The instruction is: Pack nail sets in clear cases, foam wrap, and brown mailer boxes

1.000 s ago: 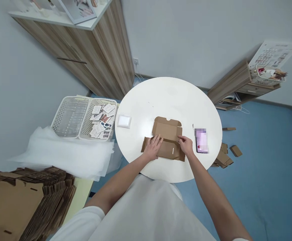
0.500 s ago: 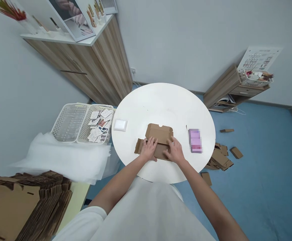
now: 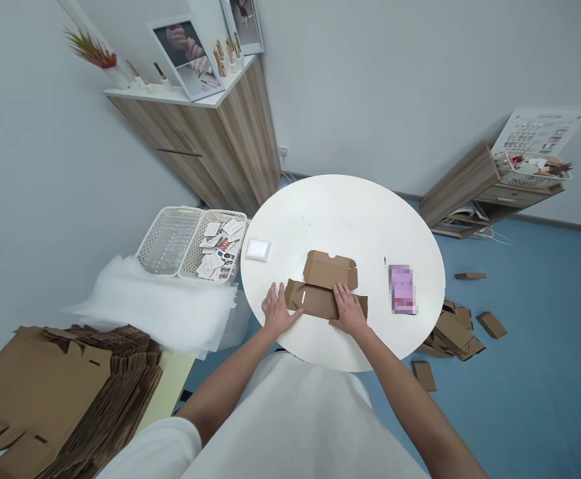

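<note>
A partly folded brown cardboard box [image 3: 316, 301] lies on the round white table in front of me, its lid panel [image 3: 331, 269] spread out on the far side. At the box's left end is my left hand [image 3: 277, 311], fingers apart, thumb along the near edge. My right hand [image 3: 349, 311] rests on the right part of the box with its fingers stretched out over the cardboard. A short white slot shows in the base near the left end. What lies beneath the right palm is hidden.
On the white table [image 3: 350, 206] are a small white packet [image 3: 258, 250] at left and a pixelated purple item [image 3: 403, 289] at right. Baskets with cards [image 3: 215, 256], white sheets [image 3: 161, 299] and stacked flat cardboard [image 3: 46, 392] stand left. Cardboard boxes [image 3: 453, 329] lie on the floor right.
My left hand has slid left from the middle of the box to its left end. My right hand has moved onto the base panel. The whole view has shifted slightly.
</note>
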{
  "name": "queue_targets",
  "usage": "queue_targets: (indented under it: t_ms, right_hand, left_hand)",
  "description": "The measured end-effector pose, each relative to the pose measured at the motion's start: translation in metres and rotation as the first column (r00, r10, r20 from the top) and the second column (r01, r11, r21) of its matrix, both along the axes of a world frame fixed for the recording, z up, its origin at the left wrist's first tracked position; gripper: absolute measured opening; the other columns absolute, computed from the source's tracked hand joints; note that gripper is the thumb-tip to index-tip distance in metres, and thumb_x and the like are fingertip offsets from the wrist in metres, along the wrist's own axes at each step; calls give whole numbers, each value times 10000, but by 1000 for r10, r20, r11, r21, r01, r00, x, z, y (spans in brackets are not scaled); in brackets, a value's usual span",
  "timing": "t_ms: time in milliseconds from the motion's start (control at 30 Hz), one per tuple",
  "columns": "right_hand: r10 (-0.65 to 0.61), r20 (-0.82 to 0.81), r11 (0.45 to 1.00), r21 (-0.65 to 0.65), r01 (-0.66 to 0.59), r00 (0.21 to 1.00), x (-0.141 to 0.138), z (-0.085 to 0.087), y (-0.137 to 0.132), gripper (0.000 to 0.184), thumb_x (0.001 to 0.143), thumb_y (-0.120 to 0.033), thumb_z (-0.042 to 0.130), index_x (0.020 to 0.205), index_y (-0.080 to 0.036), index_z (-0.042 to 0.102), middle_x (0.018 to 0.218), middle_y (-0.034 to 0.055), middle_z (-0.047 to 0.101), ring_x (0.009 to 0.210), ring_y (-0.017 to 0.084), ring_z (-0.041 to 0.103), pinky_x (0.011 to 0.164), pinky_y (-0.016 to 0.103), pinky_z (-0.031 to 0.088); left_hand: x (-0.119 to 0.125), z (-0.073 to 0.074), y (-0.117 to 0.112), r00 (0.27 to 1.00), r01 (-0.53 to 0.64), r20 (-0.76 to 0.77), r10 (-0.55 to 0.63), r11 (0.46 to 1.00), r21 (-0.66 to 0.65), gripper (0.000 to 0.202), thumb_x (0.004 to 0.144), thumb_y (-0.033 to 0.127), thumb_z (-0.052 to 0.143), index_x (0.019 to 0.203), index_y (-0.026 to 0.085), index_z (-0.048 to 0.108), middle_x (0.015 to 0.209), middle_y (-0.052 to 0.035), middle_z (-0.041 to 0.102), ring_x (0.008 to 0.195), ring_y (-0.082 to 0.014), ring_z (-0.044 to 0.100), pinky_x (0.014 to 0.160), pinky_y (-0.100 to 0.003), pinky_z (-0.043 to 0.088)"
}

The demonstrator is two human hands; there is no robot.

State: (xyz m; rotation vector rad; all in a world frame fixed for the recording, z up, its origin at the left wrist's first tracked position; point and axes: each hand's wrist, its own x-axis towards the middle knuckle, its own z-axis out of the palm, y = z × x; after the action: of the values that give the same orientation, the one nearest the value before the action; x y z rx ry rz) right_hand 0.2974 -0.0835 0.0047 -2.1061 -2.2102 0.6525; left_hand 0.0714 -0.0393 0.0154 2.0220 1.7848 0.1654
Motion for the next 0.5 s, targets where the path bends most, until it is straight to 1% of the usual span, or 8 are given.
queue_targets:
  t_ms: [33, 133, 200, 300, 367, 433, 500]
  right_hand:
    - [2, -11, 1000, -3, -2, 1000, 0, 0, 0, 987, 608, -368, 624, 1364, -203, 13, 1434, 95, 105, 1308, 264, 45, 974, 445, 214]
    - [-6, -11, 1000, -8, 6, 1000, -1, -1, 2, 993, 605, -343, 623, 1364, -203, -2, 1438, 83, 92, 1310, 257, 46, 972, 428, 223]
    - [-17, 6, 1000, -5, 17, 1000, -2, -1, 3, 1002, 598, -334, 628, 1363, -209, -8, 1439, 76, 91, 1310, 254, 50, 979, 436, 205]
    - [-26, 23, 1000, 2, 26, 999, -4, -1, 4, 1014, 588, -338, 641, 1362, -219, -3, 1438, 76, 96, 1310, 254, 46, 989, 455, 171]
    - [-35, 29, 999, 5, 35, 999, -5, 0, 4, 1013, 587, -349, 646, 1361, -224, 4, 1438, 81, 84, 1312, 256, 29, 990, 460, 165]
    - [-54, 43, 999, 8, 53, 998, -6, 1, 3, 1019, 584, -362, 653, 1361, -224, 8, 1441, 88, 53, 1313, 257, 9, 993, 457, 160]
    - [-71, 62, 997, 4, 71, 996, -7, 3, 1, 1031, 576, -375, 659, 1360, -224, 6, 1443, 86, 27, 1314, 255, -4, 998, 448, 154]
  left_hand:
    - [-9, -4, -1, 998, -42, 39, 44, 999, -32, 862, 664, 495, 561, 1336, 151, 144, 1363, -205, 226, 1241, -351, 226, 932, -497, 254]
    - [-25, -13, 1, 981, -3, 194, 19, 997, -80, 708, 709, 336, 537, 1305, 117, 223, 1231, -175, 420, 1141, -281, 396, 900, -410, 343]
    - [-25, -15, 5, 957, 38, 291, -13, 996, -81, 599, 714, 281, 528, 1252, 121, 319, 1125, -138, 508, 1043, -237, 479, 863, -362, 384]
    - [-19, -14, 11, 918, 62, 396, -16, 993, -104, 433, 721, 220, 513, 1143, 157, 440, 1036, -84, 566, 941, -189, 531, 801, -305, 417]
    - [-15, -12, 15, 908, 54, 420, 13, 987, -148, 366, 726, 191, 506, 1089, 165, 480, 1008, -66, 585, 906, -173, 543, 768, -281, 423]
    - [-14, -12, 18, 915, 25, 400, 56, 981, -195, 320, 726, 183, 512, 1046, 156, 512, 972, -63, 600, 875, -168, 549, 737, -267, 422]
    - [-13, -13, 20, 927, 18, 369, 66, 975, -222, 282, 723, 181, 522, 1003, 148, 539, 936, -61, 609, 852, -167, 552, 712, -258, 417]
